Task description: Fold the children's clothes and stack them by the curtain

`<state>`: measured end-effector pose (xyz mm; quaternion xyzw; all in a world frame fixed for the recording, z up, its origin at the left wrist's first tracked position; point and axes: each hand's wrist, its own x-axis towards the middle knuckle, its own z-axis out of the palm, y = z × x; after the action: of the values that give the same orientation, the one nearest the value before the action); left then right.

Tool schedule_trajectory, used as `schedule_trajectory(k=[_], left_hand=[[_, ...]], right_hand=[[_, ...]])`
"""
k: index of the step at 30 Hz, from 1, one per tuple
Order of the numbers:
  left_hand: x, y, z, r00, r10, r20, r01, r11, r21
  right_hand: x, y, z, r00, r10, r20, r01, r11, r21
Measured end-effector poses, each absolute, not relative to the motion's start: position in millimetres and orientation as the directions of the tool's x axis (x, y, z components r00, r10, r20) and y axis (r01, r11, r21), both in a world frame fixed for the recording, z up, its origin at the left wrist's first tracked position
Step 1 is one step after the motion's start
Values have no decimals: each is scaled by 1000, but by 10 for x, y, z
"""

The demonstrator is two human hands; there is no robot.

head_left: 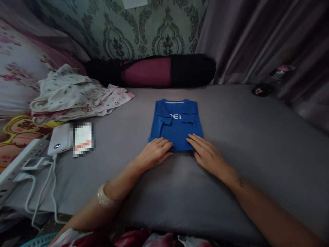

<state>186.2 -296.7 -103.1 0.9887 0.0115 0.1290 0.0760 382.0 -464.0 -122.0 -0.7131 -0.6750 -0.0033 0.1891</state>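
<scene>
Near the middle of the gray sheet (257,144), working on a folded blue shirt (177,132) laid flat; reading clock positions from its center, with 12 o'clock pointing toward the wallpaper (144,31). Judging by the inward-turned sleeves, apparently carrying out a folding step at the near hem, probably aligning or flattening that edge.

Placing the left hand (158,151) at 7 o'clock, pressing bent fingers over the lower corner. Placing the right hand (207,152) between 4 and 5 o'clock, resting extended fingers on the opposite corner. Clenching neither into a fist. Not being able to tell, at either thumb, pinching of the hem from plain resting.

Calling next, by judgement, for an even hold on both near corners, then for a level lift of the hem toward 12 o'clock, while keeping the sides parallel.

Presenting the shirt front side up in a compact, nearly rectangular shape. Showing the neckline (174,102) at 12 o'clock with a pale inner band, and white lettering (177,117) nearer the center, partly covered. Carrying layers turned inward from 10 and 2 o'clock, ending in small creased flaps. Lying well apart from the printed clothes (77,92) near 10 o'clock.
</scene>
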Motion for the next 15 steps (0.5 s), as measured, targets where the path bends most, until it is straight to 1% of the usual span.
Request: schedule_trajectory(k=[5,9,11,15], left_hand=[[1799,-2901,-1030,980,54,191,36,-995,97],[1722,-2755,-1028,973,150,175,137,-987,86],[1685,-2684,-1023,965,213,153,197,-974,113],[1633,-2612,-1012,948,312,68,293,-934,206]], right_hand=[[3962,-4706,-1267,157,955,252,954,-80,-289],[4028,-4741,-1307,176,954,241,947,-97,-307],[4060,-4751,-1343,168,955,246,947,-87,-309],[4134,-4755,-1421,119,957,264,958,-41,-283]])
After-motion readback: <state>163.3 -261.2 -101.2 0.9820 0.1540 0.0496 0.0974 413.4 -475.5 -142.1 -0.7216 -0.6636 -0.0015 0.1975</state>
